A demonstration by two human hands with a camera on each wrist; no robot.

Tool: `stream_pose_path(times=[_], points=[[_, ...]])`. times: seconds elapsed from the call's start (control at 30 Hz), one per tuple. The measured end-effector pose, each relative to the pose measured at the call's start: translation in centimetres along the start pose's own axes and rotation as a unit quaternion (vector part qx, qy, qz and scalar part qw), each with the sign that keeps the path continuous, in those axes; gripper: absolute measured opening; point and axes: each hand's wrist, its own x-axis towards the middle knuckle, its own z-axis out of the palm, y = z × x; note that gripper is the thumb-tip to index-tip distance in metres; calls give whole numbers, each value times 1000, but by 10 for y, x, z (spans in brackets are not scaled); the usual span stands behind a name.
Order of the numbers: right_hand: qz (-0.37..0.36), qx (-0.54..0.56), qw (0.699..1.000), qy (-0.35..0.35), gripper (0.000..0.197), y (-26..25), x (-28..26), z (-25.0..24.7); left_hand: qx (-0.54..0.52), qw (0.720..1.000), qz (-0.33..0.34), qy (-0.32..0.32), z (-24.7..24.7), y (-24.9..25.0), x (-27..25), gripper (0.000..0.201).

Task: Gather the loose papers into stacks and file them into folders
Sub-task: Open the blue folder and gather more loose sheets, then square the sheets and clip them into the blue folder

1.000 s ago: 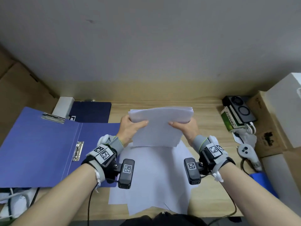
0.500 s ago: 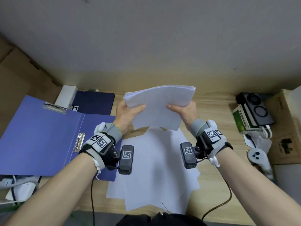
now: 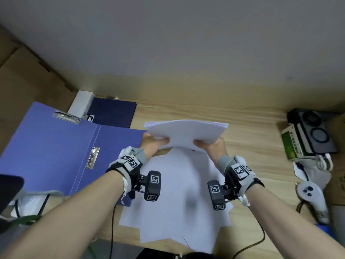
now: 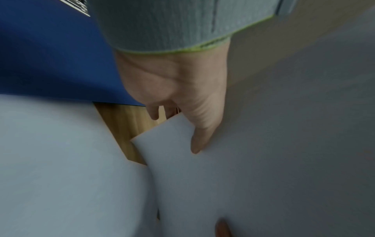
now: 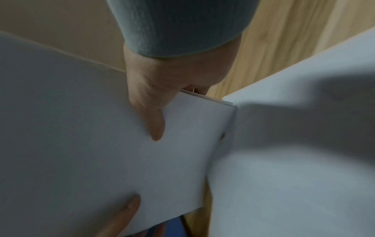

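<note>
**a:** so where was the paper stack (image 3: 186, 136) sitting relative to the hands?

**b:** right between them, lifted off the desk (image 3: 252, 131). the left hand (image 3: 152, 145) had the stack's near left corner, thumb lying on top of the sheets and the other fingers tucked underneath. the right hand (image 3: 211, 148) did the same thing on the near right corner. from the left wrist view you could see the left thumb (image 4: 202, 128) pressed flat on the top sheet, and the right wrist view showed the right thumb (image 5: 154, 121) the same way, with the stack's edge just past it.

**a:** so both hands were gripping it, not just resting?

**b:** yeah, both pinched the stack, thumb over and fingers under. the stack tilted up and away from the hands, far edge higher.

**a:** any paper left down below?

**b:** the loose sheets (image 3: 177, 202) lay spread on the desk under and behind the hands, toward the person, overlapping at odd angles. couldn't tell how many.

**a:** and the folder?

**b:** the open blue folder (image 3: 56, 150) lay flat just outside the left hand, its right edge running under the left wrist. its metal clip (image 3: 92, 159) sat on the inside near the spine. a darker folder (image 3: 112, 114) lay past the left hand, further back.
</note>
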Motion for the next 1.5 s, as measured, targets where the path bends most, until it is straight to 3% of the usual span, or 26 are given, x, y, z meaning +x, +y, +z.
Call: stream_pose_path(times=[0.17, 0.3, 0.57, 0.73, 0.97, 1.03, 1.17, 1.27, 1.33, 1.43, 1.5], points=[[-14, 24, 999, 21, 18, 7, -1, -2, -76, 997, -17, -23, 5, 7, -1, 24], [-17, 29, 999, 26, 12, 0, -7, 7, -33, 998, 47, -35, -9, 8, -3, 20], [59, -33, 997, 22, 22, 28, -27, 53, 15, 996, 18, -85, -81, -32, 2, 30], [95, -59, 993, 43, 23, 54, -51, 126, 99, 984, -53, -136, -162, -82, 17, 24], [146, -77, 982, 94, 21, 80, -66, 208, 170, 966, -51, -186, -224, -127, 28, 42], [161, -88, 977, 108, 22, 88, -65, 219, 208, 960, -62, -174, -240, -128, 32, 34], [183, -104, 971, 113, 26, 100, -72, 240, 238, 966, -65, -79, -282, -133, 47, 11], [194, -125, 967, 106, 26, 108, -72, 246, 353, 935, 3, -18, -310, -145, 61, 8], [199, -138, 965, 103, 25, 113, -72, 251, 397, 915, 63, -32, -321, -152, 68, 17], [206, -152, 962, 94, 26, 123, -69, 260, 444, 879, 152, -78, -330, -158, 81, 44], [213, -158, 960, 96, 28, 130, -68, 266, 497, 841, 177, -120, -334, -158, 87, 71]])
